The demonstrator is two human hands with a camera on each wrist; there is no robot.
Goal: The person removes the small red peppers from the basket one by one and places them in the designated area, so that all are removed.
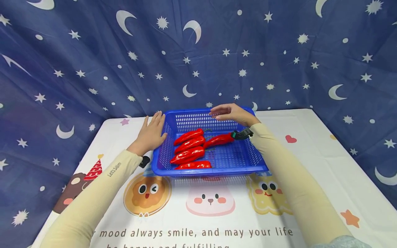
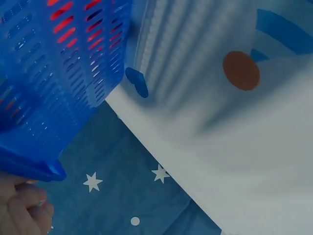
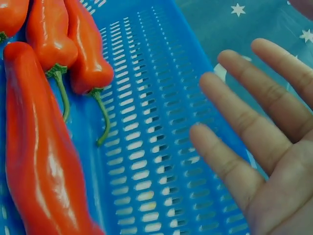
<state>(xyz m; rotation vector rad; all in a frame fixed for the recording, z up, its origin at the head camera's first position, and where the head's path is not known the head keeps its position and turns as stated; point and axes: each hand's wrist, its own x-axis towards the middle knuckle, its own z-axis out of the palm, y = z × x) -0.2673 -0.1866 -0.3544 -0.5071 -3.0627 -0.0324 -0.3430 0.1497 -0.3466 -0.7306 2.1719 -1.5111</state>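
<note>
Several glossy red peppers lie in a blue plastic basket. Four are stacked along the left side, while another pepper lies slanted near the middle, its right end behind the wrist camera. Green stems show up close in the right wrist view. My left hand rests at the basket's left rim, fingers extended and thumb at the edge; only part of that hand appears in the left wrist view. Over the basket's back right, my right hand hovers with fingers apart, holding nothing.
Under the basket is a white tablecloth printed with cartoon faces and lettering. Behind the table hangs a dark blue curtain with moons and stars. The basket's back rim stands close to the table's far edge.
</note>
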